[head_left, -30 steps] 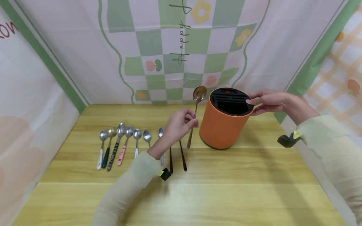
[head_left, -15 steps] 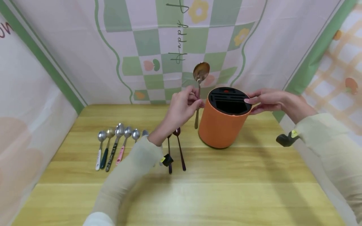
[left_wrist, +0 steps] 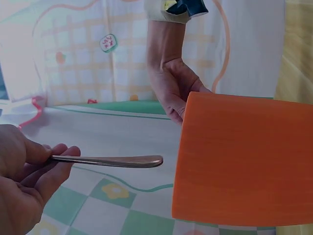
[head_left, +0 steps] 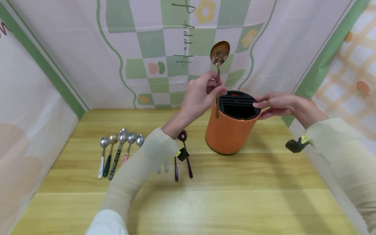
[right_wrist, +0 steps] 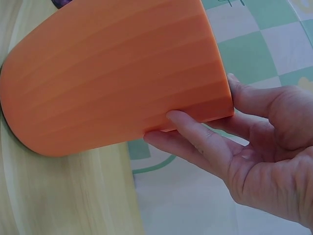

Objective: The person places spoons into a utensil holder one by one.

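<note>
In the head view my left hand (head_left: 199,94) pinches a metal spoon (head_left: 219,54) by its handle, bowl upward. The handle's lower end overlaps the near rim of an orange utensil holder (head_left: 229,137). From the left wrist, the handle tip points at the holder (left_wrist: 239,161) with a gap between them. The holder has a black slotted top (head_left: 248,98) with one larger opening, and stands on the table. My right hand (head_left: 280,104) grips its upper right side, thumb at the rim. In the right wrist view, fingers of this hand (right_wrist: 274,147) lie along the orange wall.
A row of spoons lies on the wooden table (head_left: 211,205), left of the holder; a white-handled spoon (head_left: 104,142) is at its far left. Nearer the holder lies a dark purple spoon (head_left: 182,135). My left forearm hides part of the row. A patterned cloth (head_left: 152,42) hangs behind.
My left hand has lifted the spoon from beside the holder, up and to the right, to the holder's rim. The right hand keeps its grip on the holder.
</note>
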Motion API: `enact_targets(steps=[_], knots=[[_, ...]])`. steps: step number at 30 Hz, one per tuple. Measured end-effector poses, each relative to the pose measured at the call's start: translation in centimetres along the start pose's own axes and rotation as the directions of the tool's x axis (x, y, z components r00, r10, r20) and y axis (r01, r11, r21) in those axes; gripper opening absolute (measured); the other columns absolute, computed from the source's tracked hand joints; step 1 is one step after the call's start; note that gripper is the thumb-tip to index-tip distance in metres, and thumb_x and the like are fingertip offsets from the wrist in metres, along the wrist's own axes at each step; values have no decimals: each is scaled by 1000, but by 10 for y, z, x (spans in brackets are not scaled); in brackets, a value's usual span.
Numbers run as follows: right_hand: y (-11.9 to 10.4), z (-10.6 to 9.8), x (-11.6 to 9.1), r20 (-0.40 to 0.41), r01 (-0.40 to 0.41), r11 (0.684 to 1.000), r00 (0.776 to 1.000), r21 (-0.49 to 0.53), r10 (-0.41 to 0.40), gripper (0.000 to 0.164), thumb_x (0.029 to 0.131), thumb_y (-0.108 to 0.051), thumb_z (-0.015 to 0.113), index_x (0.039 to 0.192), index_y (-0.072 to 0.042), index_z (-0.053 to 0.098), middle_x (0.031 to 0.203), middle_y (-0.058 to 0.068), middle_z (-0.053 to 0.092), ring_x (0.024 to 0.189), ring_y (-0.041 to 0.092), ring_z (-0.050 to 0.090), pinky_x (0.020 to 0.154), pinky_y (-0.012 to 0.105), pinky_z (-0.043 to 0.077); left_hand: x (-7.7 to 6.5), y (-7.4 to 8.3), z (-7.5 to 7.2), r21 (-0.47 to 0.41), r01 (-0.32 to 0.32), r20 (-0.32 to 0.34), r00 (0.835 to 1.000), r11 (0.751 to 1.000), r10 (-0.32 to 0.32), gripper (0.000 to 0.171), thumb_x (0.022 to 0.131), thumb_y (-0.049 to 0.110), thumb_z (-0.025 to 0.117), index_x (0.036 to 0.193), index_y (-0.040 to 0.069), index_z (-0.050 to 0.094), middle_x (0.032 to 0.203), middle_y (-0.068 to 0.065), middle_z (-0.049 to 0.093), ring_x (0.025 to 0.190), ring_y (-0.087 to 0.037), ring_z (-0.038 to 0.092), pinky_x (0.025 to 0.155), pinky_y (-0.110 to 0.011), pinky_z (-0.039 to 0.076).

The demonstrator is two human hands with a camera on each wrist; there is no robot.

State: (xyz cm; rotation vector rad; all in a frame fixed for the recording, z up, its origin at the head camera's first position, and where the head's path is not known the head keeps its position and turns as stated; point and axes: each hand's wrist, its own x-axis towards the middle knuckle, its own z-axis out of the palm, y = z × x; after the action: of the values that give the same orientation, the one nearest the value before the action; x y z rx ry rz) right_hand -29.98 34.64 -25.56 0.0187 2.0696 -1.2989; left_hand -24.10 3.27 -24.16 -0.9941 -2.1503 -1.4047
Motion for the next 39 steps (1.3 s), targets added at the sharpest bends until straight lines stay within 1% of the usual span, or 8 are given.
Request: enact_targets(steps=[6, 10, 14, 24, 29, 33, 36, 39], knots=[[-2, 0, 2, 11, -6, 1000, 1000, -6, 6, 30, 105, -17, 48, 134, -11, 49, 106, -1, 67, 92, 17, 71, 86, 32, 61, 17, -2, 14, -65, 2, -20, 1000, 998, -4, 14, 94, 5, 65, 102, -4, 58, 97, -15, 76, 87, -16, 76, 77, -12, 56], [-3, -2, 3, 12, -4, 1000, 1000, 0, 4, 24, 105, -16, 48, 128, -14, 55, 103, 0, 67, 90, 17, 71, 86, 32, 61, 29, -4, 25, -115, 71, 22, 997, 991, -69, 12, 95, 5, 63, 102, -3, 57, 100, -15, 76, 90, -14, 75, 78, -13, 57], [1, 0, 6, 14, -8, 1000, 1000, 4, 8, 34, 105, -15, 48, 139, -10, 47, 104, 0, 67, 91, 18, 70, 86, 33, 61, 34, -9, 36, -96, 121, 65, 991, 988, -115, 10, 96, 6, 62, 102, 0, 57, 101, -11, 77, 89, -10, 75, 78, -13, 56], [0, 0, 3, 7, 1, 999, 1000, -53, -1, 58, 108, -22, 41, 155, 1, 16, 110, -3, 62, 97, 14, 69, 91, 33, 59, 43, -16, 57, 4, 52, 110, 993, 999, -53, 8, 97, 11, 62, 97, 3, 58, 100, -7, 77, 90, -5, 73, 78, -10, 53], [-5, -2, 1, 12, 20, 999, 1000, -47, -19, 45, 107, -21, 44, 148, -5, 34, 108, -2, 65, 97, 16, 69, 91, 33, 59, 46, -18, 62, -20, 38, 105, 994, 999, -35, 9, 98, 9, 60, 95, 2, 56, 100, -9, 76, 91, -8, 74, 78, -10, 54], [-2, -1, -2, 12, 13, 1000, 1000, -17, -13, 22, 106, -18, 47, 126, -17, 56, 107, -1, 67, 96, 17, 70, 91, 34, 59, 45, -19, 70, -69, 47, 148, 988, 997, -37, 9, 99, 7, 58, 97, 0, 55, 101, -13, 74, 93, -12, 74, 80, -10, 54], [1, -1, -4, 3, 3, 1000, 1000, -15, -2, 28, 106, -18, 45, 133, -17, 51, 108, -2, 66, 98, 17, 70, 90, 33, 59, 44, -19, 75, -52, 65, 182, 982, 997, -55, 8, 99, 9, 58, 99, 1, 56, 102, -11, 74, 93, -9, 73, 81, -9, 53], [2, 0, -5, -2, 8, 999, 1000, -34, -8, 46, 107, -20, 43, 150, -8, 31, 110, -3, 64, 99, 15, 69, 91, 32, 59, 45, -20, 79, -23, 77, 195, 978, 997, -71, 8, 99, 10, 60, 100, 3, 58, 103, -8, 74, 93, -7, 72, 83, -8, 52]])
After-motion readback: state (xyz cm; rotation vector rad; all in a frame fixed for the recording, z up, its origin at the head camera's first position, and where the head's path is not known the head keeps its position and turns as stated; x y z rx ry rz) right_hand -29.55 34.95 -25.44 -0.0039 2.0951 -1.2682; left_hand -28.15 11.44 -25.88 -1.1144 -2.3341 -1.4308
